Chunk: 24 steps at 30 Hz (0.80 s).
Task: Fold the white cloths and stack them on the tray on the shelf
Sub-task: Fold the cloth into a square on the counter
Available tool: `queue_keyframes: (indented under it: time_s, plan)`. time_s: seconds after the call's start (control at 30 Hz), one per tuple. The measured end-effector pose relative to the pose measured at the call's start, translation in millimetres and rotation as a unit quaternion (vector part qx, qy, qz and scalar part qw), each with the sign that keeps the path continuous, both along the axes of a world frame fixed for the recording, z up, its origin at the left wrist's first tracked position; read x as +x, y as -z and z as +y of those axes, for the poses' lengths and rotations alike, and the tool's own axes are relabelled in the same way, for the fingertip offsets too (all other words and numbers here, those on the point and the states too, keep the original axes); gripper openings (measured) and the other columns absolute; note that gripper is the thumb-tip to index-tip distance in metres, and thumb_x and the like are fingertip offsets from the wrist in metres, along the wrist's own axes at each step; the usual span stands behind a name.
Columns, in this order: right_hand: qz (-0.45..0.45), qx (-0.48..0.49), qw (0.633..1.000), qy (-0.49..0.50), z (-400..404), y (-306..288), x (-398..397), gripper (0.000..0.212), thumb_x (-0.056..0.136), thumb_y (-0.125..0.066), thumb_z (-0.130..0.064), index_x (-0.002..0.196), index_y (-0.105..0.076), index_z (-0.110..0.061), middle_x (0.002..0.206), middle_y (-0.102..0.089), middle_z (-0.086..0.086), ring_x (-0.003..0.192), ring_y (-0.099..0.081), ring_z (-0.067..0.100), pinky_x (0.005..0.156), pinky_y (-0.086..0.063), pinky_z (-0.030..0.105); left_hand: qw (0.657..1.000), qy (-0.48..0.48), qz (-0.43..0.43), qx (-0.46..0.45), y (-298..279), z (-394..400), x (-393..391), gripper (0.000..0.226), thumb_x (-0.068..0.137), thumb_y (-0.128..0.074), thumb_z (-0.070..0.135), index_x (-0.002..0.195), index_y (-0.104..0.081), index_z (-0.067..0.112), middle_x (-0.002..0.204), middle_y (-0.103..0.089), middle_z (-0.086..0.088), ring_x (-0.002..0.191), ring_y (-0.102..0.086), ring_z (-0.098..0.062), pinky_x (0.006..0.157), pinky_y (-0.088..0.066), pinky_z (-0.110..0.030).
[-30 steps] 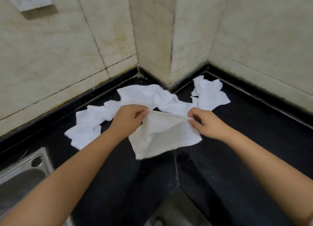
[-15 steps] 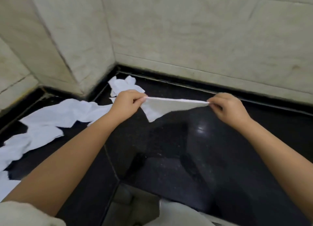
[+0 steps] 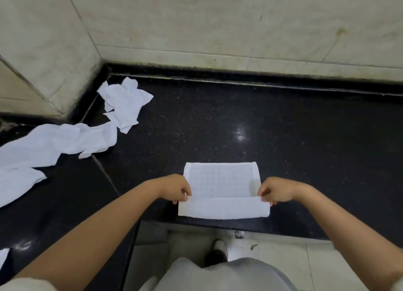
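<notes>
A white cloth (image 3: 221, 181) lies flat on the black counter (image 3: 261, 127) near its front edge, with its near edge turned up and folded over toward the wall. My left hand (image 3: 176, 188) pinches the left end of that folded edge. My right hand (image 3: 275, 190) pinches the right end. Several crumpled white cloths (image 3: 54, 142) lie in a loose heap on the counter at the left, and another crumpled cloth (image 3: 124, 103) sits by the wall corner. No tray or shelf is in view.
Beige tiled walls (image 3: 218, 17) close off the back and left of the counter. The counter's front edge runs just below the cloth, with a light tiled floor (image 3: 272, 258) and my shoe (image 3: 217, 251) beneath it.
The cloth, held stretched in the air between both hands, now lies on the counter to the right of the heap. Its near edge is folded over, and my view has turned right.
</notes>
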State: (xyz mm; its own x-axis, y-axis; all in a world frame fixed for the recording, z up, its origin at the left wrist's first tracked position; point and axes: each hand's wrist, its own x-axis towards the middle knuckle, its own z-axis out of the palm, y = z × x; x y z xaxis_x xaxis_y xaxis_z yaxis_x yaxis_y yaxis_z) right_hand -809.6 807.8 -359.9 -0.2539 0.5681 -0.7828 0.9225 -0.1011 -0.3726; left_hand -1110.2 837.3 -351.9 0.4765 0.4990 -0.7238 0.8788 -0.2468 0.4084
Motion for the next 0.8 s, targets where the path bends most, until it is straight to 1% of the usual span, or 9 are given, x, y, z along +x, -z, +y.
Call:
queue_keyframes:
  time_s: [0.07, 0.13, 0.2, 0.27, 0.37, 0.5, 0.6, 0.67, 0.8]
  plan:
    - [0.003, 0.092, 0.995, 0.042, 4.5, 2.1, 2.3, 0.021, 0.087, -0.05, -0.005, 0.098, -0.068, -0.005, 0.09, -0.063, 0.003, 0.076, -0.057, 0.011, 0.069, -0.045, 0.019, 0.998, -0.056, -0.013, 0.04, 5.6, 5.7, 1.9, 0.033, 0.093, -0.051, 0.013, 0.126, -0.054, 0.009, 0.107, -0.063, -0.01, 0.074, -0.058, -0.014, 0.073, -0.047, -0.021]
    - [-0.007, 0.172, 0.982, 0.079, 13.1, 3.2, 1.2, 0.022, 0.086, -0.051, -0.004, 0.101, -0.067, -0.007, 0.095, -0.062, 0.003, 0.09, -0.058, 0.017, 0.076, -0.045, 0.022, 0.986, -0.123, -0.014, 0.108, 11.9, 14.4, 4.3, 0.033, 0.092, -0.052, 0.014, 0.125, -0.052, 0.011, 0.11, -0.062, -0.009, 0.088, -0.06, -0.02, 0.082, -0.05, -0.029]
    - [-0.01, 0.221, 0.968, 0.119, 23.7, 6.3, -2.5, 0.023, 0.086, -0.05, -0.004, 0.102, -0.066, -0.007, 0.093, -0.06, 0.003, 0.092, -0.058, 0.021, 0.075, -0.043, 0.024, 0.974, -0.151, 0.009, 0.168, 16.9, 24.4, 9.0, 0.029, 0.093, -0.051, 0.017, 0.122, -0.052, 0.012, 0.111, -0.062, -0.008, 0.094, -0.06, -0.021, 0.084, -0.049, -0.032]
    - [-0.019, 0.254, 0.955, 0.152, 34.3, 12.2, -6.4, 0.023, 0.087, -0.049, -0.005, 0.101, -0.066, -0.007, 0.097, -0.064, 0.008, 0.093, -0.06, 0.023, 0.074, -0.044, 0.025, 0.966, -0.156, 0.036, 0.203, 19.9, 34.3, 14.5, 0.022, 0.094, -0.048, 0.018, 0.113, -0.056, 0.011, 0.109, -0.062, -0.008, 0.097, -0.06, -0.023, 0.082, -0.048, -0.032]
    - [-0.045, 0.284, 0.942, 0.172, 46.7, 22.6, -10.1, 0.023, 0.087, -0.046, -0.005, 0.096, -0.068, -0.007, 0.104, -0.066, 0.011, 0.095, -0.061, 0.026, 0.077, -0.049, 0.032, 0.96, -0.145, 0.068, 0.229, 27.1, 44.1, 21.9, 0.019, 0.096, -0.045, 0.017, 0.105, -0.059, 0.009, 0.107, -0.063, -0.01, 0.097, -0.061, -0.024, 0.082, -0.05, -0.033]
    - [-0.081, 0.294, 0.94, 0.153, 52.2, 37.6, -14.0, 0.024, 0.088, -0.044, -0.002, 0.094, -0.067, -0.004, 0.108, -0.06, 0.013, 0.096, -0.058, 0.027, 0.073, -0.046, 0.03, 0.954, -0.149, 0.059, 0.254, 44.8, 47.8, 23.4, 0.021, 0.096, -0.045, 0.019, 0.106, -0.06, 0.009, 0.114, -0.057, -0.007, 0.104, -0.055, -0.021, 0.088, -0.049, -0.032]
    - [-0.096, 0.308, 0.936, 0.14, 51.3, 46.4, -16.1, 0.026, 0.089, -0.042, -0.002, 0.099, -0.066, -0.004, 0.112, -0.057, 0.011, 0.103, -0.053, 0.025, 0.075, -0.045, 0.029, 0.948, -0.14, 0.022, 0.285, 53.9, 48.4, 20.7, 0.02, 0.095, -0.047, 0.018, 0.106, -0.062, 0.01, 0.115, -0.056, -0.005, 0.107, -0.051, -0.018, 0.09, -0.048, -0.029]
    - [-0.104, 0.313, 0.935, 0.127, 49.7, 48.8, -15.7, 0.027, 0.09, -0.041, -0.002, 0.102, -0.064, -0.005, 0.113, -0.057, 0.009, 0.107, -0.051, 0.024, 0.076, -0.045, 0.028, 0.95, -0.125, 0.002, 0.287, 56.0, 47.1, 19.8, 0.021, 0.095, -0.047, 0.017, 0.108, -0.062, 0.01, 0.116, -0.057, -0.004, 0.108, -0.051, -0.017, 0.091, -0.046, -0.027]
    - [-0.114, 0.309, 0.939, 0.097, 45.6, 51.2, -14.5, 0.029, 0.09, -0.039, -0.003, 0.111, -0.059, -0.006, 0.114, -0.055, 0.009, 0.108, -0.051, 0.024, 0.079, -0.046, 0.03, 0.952, -0.094, 0.003, 0.291, 56.5, 45.2, 19.2, 0.024, 0.096, -0.044, 0.017, 0.114, -0.058, 0.011, 0.118, -0.057, -0.004, 0.11, -0.052, -0.017, 0.091, -0.045, -0.027]
